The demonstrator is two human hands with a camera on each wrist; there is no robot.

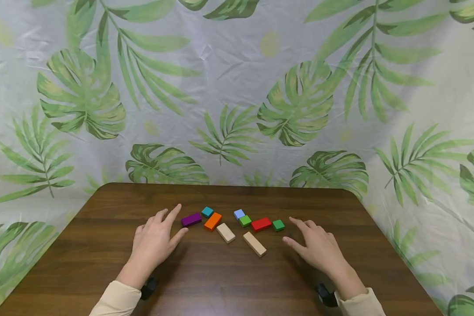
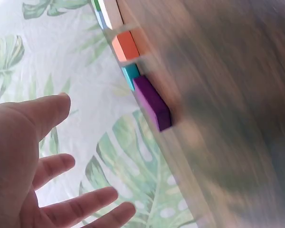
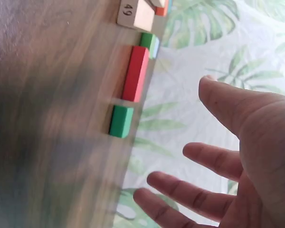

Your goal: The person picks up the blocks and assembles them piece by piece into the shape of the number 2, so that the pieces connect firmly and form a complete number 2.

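Note:
My left hand (image 1: 154, 241) hovers with spread fingers just left of a purple block (image 1: 191, 220), holding nothing. A teal block (image 1: 207, 212) and an orange block (image 1: 213, 221) lie beyond the purple one. Over on the other side, my right hand (image 1: 317, 243) is spread beside a dark green block (image 1: 278, 225), also with nothing in it. A red block (image 1: 261, 224), a light green block (image 1: 245, 220) and a light blue block (image 1: 238, 214) run leftward from there. Two plain wooden blocks lie nearer: a shorter one (image 1: 226, 233) and a longer one (image 1: 254, 244), numbered 49 in the right wrist view.
The blocks lie on a dark brown wooden table (image 1: 229, 281) with rounded far corners. Behind it hangs a pale sheet (image 1: 229, 79) printed with green leaves. Dark wrist devices show below both hands, at the cream sleeves (image 1: 118, 298).

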